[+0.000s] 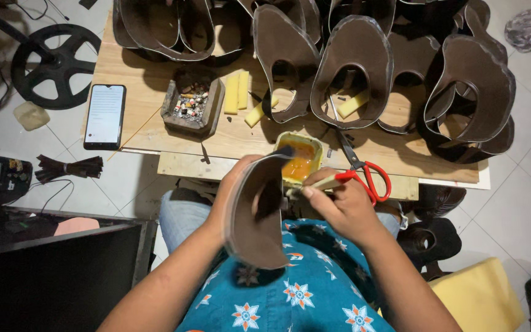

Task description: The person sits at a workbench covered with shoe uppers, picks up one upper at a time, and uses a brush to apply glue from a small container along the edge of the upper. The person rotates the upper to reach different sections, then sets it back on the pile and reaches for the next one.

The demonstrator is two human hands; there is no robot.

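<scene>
Hands low over the lap, close to the near edge of the desk [142, 92]. Left hand [232, 190] wrapped round a curved brown leather piece [256, 212], fingers closed on its back edge, piece held upright between knees and desk. Right hand [342, 206] pinched shut on a pale brush handle [321, 182], dark bristle tip [285, 150] touching the top rim of the held piece. Just beyond, a small yellow tray of orange glue [302, 160], sitting at the desk edge, within easy reach of the brush.

Beside the tray, red-handled scissors [364, 172], blades pointing away across the wood. Further back, rows of similar brown cut-out pieces [351, 61] standing on edge, filling most of the far side. Hard to tell from here which of those carry glue already and which not. Yellow foam strips [236, 92] lying near a small dish of odds and ends [192, 104]; a phone [104, 115] flat at the left corner.

By the look of it: one piece in hand, brush only at its upper edge, no clear wet sheen visible along the rest, so coating on this one likely just begun. Plenty of standing pieces suggests a long batch, with share finished impossible to judge.
</scene>
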